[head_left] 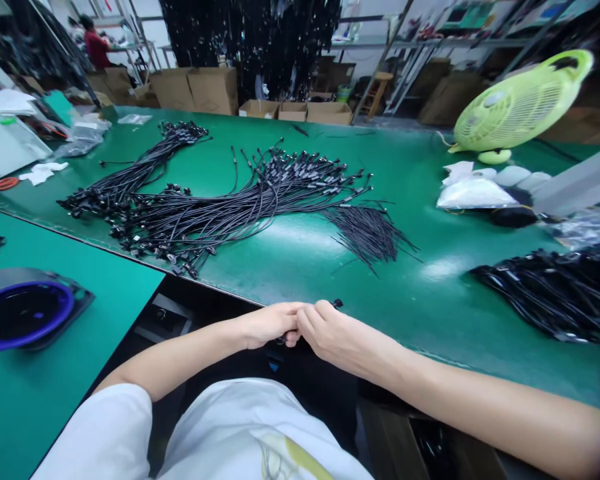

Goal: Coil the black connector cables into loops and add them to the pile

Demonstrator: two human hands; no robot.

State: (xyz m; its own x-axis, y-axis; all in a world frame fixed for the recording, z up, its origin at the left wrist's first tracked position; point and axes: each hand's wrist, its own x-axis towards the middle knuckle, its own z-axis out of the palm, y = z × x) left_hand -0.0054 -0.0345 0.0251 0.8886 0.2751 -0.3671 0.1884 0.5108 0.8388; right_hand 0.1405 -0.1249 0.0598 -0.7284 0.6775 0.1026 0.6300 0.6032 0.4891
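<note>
Green table [410,180] across my remote view, black cable bundle [235,208] lying on it, my right hand [333,333] touching my left hand [265,325] by the near edge, both curled, what each pinches I cannot tell, small black connector [337,304] peeking just past the right knuckles

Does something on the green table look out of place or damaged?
Nothing looks clearly damaged. A few dark strands lie loose beyond the cable bundles, apart from them, which looks untidy. What the left hand and right hand hold is mostly hidden.
</note>
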